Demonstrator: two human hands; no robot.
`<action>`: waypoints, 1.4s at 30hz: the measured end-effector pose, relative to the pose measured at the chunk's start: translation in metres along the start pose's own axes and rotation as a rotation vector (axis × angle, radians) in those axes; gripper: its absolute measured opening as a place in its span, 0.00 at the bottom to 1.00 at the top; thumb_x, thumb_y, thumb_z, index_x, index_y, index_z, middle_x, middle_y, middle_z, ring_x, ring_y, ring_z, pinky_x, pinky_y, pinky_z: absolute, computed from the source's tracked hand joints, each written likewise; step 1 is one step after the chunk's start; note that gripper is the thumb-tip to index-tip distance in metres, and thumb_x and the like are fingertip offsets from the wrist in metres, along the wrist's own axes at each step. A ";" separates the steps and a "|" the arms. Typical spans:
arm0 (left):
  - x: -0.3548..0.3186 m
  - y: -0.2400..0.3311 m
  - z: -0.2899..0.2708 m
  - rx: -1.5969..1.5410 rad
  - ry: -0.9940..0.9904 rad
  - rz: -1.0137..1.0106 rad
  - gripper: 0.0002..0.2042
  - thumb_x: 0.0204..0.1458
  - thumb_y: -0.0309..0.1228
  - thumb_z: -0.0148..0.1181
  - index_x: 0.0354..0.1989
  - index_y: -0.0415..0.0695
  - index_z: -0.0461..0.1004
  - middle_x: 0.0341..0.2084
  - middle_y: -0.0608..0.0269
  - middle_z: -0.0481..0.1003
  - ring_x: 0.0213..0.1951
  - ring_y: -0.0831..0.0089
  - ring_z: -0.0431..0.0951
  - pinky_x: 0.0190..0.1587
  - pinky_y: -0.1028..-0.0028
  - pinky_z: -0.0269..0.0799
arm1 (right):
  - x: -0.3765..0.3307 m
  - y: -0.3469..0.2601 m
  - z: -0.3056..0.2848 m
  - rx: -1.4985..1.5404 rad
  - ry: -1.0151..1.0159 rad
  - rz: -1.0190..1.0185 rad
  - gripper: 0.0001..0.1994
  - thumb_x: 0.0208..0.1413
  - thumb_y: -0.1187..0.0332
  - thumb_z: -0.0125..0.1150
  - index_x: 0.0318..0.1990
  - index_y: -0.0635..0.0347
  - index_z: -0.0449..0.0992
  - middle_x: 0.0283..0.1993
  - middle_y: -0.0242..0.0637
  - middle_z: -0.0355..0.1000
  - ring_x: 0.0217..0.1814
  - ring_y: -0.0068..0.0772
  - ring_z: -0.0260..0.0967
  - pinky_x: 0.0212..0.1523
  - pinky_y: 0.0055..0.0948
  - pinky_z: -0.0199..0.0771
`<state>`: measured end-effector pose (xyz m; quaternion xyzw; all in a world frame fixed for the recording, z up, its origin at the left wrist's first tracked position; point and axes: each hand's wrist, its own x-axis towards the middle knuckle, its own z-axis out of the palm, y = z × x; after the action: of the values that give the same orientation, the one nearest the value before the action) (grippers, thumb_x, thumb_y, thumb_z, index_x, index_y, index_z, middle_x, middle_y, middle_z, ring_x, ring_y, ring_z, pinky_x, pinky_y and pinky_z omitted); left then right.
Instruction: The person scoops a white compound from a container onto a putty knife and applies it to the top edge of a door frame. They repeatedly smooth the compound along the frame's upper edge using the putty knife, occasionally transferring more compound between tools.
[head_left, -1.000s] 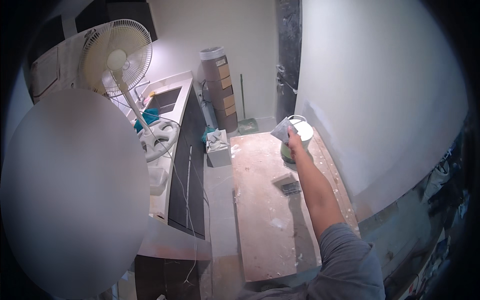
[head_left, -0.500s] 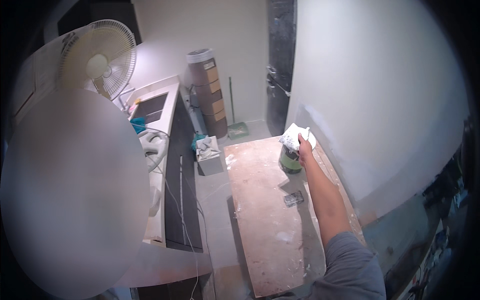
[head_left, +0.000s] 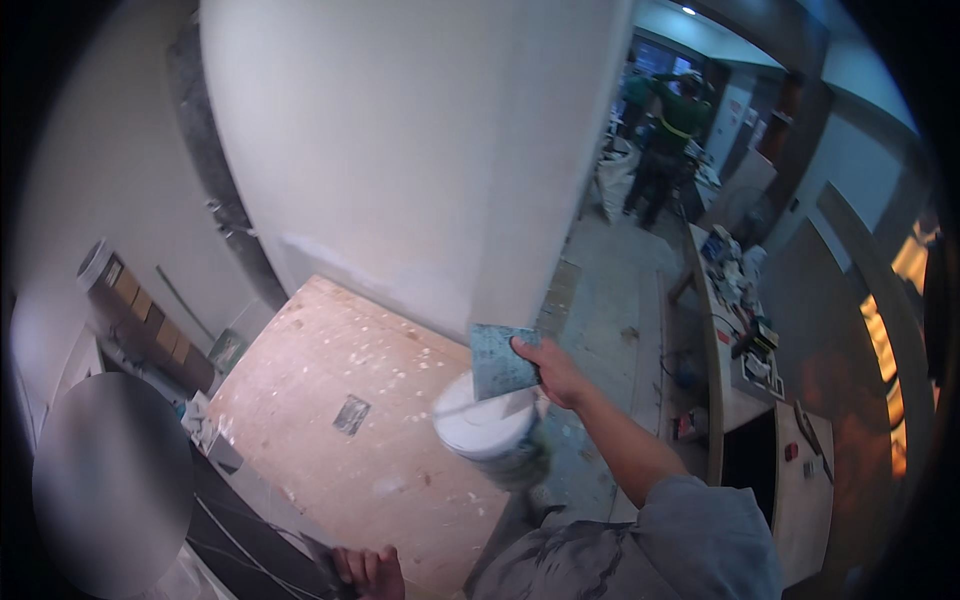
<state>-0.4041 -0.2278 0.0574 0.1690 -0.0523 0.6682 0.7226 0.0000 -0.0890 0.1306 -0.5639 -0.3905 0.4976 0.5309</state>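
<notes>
My right hand (head_left: 562, 376) grips a flat, square, speckled blue-grey putty spreader (head_left: 500, 360) by its edge, thumb on its face. Right below it is a bucket (head_left: 485, 432) with a white top and a darker, smeared lower part, at the right edge of a pinkish wooden board (head_left: 330, 345). I cannot tell whether the same hand also holds the bucket. At the lower edge, my left hand (head_left: 372, 572) curls its fingers against a dark flat tool (head_left: 322, 565), only partly in view.
A small grey rectangular piece (head_left: 350, 415) lies on the board. White wall (head_left: 400, 180) rises behind it. To the right stands a long cluttered workbench (head_left: 740, 390). A person in green (head_left: 675, 130) is farther back, near a white sack (head_left: 616, 175). A brown cylinder (head_left: 140, 310) stands far left.
The view has swung to the right, bringing the workbench and the far room in. The bucket is nearer and at the board's edge. The spreader's blue-grey face now shows. My left hand has come into view.
</notes>
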 end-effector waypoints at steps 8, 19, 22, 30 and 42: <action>0.153 -0.260 0.214 -0.849 -0.885 -0.501 0.15 0.61 0.26 0.48 0.19 0.52 0.66 0.10 0.66 0.64 0.16 0.76 0.60 0.62 0.48 0.60 | -0.117 -0.025 -0.270 -0.256 0.425 0.170 0.29 0.63 0.47 0.62 0.55 0.68 0.74 0.49 0.40 0.75 0.50 0.28 0.71 0.47 0.30 0.73; 0.178 -0.542 0.293 -1.016 -1.119 -0.948 0.15 0.54 0.15 0.55 0.18 0.45 0.64 0.19 0.67 0.65 0.22 0.69 0.66 0.69 0.42 0.56 | -0.223 0.086 -0.528 -0.262 0.752 0.109 0.24 0.72 0.56 0.52 0.59 0.72 0.73 0.52 0.36 0.74 0.55 0.27 0.68 0.61 0.29 0.65; 0.197 -0.595 0.303 -0.927 -1.027 -1.083 0.13 0.53 0.14 0.56 0.19 0.43 0.67 0.21 0.64 0.66 0.24 0.67 0.68 0.66 0.40 0.60 | -0.214 0.050 -0.539 -0.105 0.757 0.190 0.24 0.72 0.55 0.52 0.60 0.71 0.73 0.53 0.39 0.75 0.57 0.29 0.69 0.62 0.30 0.64; 0.290 -0.755 0.277 -1.110 -1.047 -1.015 0.14 0.53 0.13 0.54 0.17 0.42 0.68 0.18 0.63 0.65 0.20 0.68 0.66 0.67 0.40 0.61 | -0.159 0.069 -0.656 -0.226 0.936 0.382 0.24 0.71 0.52 0.51 0.52 0.71 0.77 0.47 0.38 0.77 0.49 0.29 0.71 0.54 0.31 0.69; 0.483 -0.923 0.136 -0.537 -0.486 -0.980 0.25 0.71 0.37 0.42 0.17 0.44 0.68 0.13 0.61 0.74 0.15 0.71 0.64 0.75 0.37 0.35 | 0.066 0.144 -0.874 -0.301 0.837 0.666 0.35 0.68 0.43 0.50 0.51 0.77 0.76 0.47 0.55 0.76 0.52 0.46 0.73 0.54 0.39 0.69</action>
<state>0.5729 0.1413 0.1696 0.1330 -0.2986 0.1637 0.9308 0.8535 -0.2273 -0.0723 -0.8760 -0.0139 0.3108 0.3684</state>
